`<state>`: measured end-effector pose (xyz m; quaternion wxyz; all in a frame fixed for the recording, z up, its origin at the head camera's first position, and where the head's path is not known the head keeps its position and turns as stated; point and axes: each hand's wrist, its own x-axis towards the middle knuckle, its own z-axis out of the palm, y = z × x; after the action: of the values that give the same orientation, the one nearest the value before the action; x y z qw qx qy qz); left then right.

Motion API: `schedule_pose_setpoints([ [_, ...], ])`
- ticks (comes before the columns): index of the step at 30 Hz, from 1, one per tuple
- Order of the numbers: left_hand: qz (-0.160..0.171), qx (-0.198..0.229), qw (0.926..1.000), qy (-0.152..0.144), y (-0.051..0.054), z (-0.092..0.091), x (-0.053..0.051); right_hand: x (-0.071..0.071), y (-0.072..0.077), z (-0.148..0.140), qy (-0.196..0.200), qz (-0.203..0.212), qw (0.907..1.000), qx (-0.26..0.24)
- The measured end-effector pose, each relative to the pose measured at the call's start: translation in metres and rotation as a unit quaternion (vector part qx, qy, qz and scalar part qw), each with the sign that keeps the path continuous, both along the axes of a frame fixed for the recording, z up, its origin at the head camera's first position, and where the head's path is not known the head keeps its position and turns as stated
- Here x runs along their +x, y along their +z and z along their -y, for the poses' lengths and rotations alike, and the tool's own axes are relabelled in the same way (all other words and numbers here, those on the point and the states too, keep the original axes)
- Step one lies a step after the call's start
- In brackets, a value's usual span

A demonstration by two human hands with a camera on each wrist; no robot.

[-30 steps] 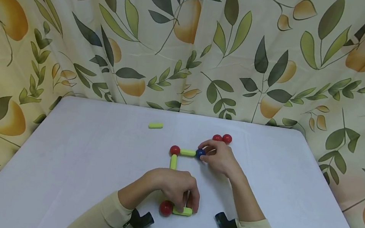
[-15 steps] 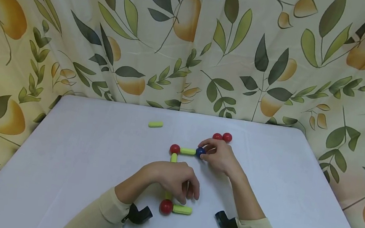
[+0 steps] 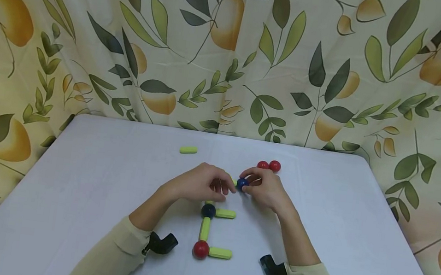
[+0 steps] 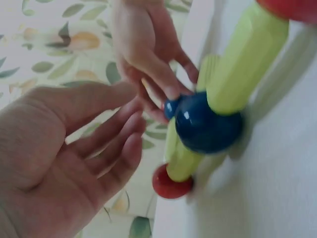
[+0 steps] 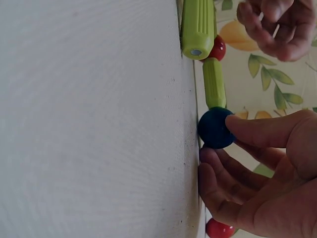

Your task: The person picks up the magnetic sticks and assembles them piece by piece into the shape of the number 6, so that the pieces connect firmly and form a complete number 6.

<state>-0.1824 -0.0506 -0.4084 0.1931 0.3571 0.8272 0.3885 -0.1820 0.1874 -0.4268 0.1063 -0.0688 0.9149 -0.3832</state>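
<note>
Ok so, counting four red balls, two blue balls, six lime sticks. Also got two hands, two black wrist cams, one white table, one leafy curtain.

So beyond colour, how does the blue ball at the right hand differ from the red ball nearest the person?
The right hand holds the blue ball, while no hand touches the near red ball. One visible green rod meets the blue ball; two green rods meet the near red ball. Both are round and glossy.

left hand: moved near right hand; middle blue ball: uncovered; its side rod: uncovered
</note>
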Motion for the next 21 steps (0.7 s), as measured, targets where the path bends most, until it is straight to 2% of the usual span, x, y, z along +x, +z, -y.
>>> schedule_pose_setpoints([
  [5,-0.023,0.012,0.9939,0.108,-0.005,0.008,-0.008,0.0,-0.001,0.0,-0.006,0.008,1.0,-0.001],
  [9,-0.021,0.0,0.987,0.159,-0.011,0.013,-0.012,-0.001,-0.002,0.0,-0.006,0.015,0.9999,-0.001],
  [13,-0.012,-0.025,0.9825,0.184,-0.016,0.015,-0.015,-0.001,-0.002,0.0,-0.008,0.018,0.9998,-0.002],
  [21,0.02,-0.039,0.9822,0.183,-0.023,0.018,-0.019,0.0,-0.001,0.0,-0.009,0.017,0.9998,-0.001],
])
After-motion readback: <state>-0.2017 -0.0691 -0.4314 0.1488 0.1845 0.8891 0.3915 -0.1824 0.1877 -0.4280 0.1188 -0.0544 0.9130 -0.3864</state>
